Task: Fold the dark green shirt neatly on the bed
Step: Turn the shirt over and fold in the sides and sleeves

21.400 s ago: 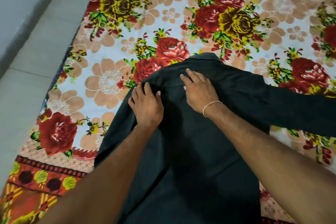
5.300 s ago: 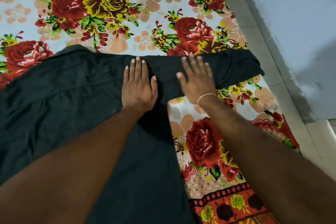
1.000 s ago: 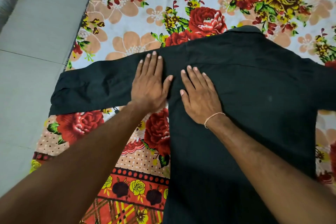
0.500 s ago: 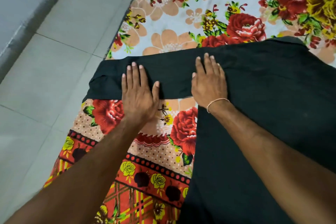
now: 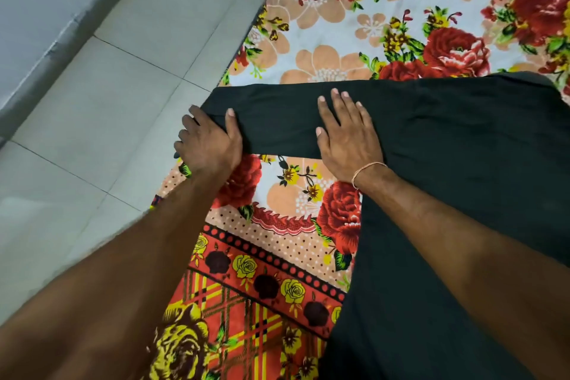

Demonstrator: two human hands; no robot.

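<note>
The left hand [image 5: 208,145] pinches the sleeve's cuff end; the right hand [image 5: 347,136] lies flat, fingers straight, pinning the sleeve near the shoulder. The dark green shirt [image 5: 447,179] lies spread on the floral bed [image 5: 324,40]. Best carry the cuff inward without slackening (right palm anchoring).

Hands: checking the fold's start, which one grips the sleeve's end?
The left hand, fingers curled round the sleeve cuff; the right hand lies flat.

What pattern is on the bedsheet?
The bedsheet shows red and peach flowers on white, seen in the head view.
</note>
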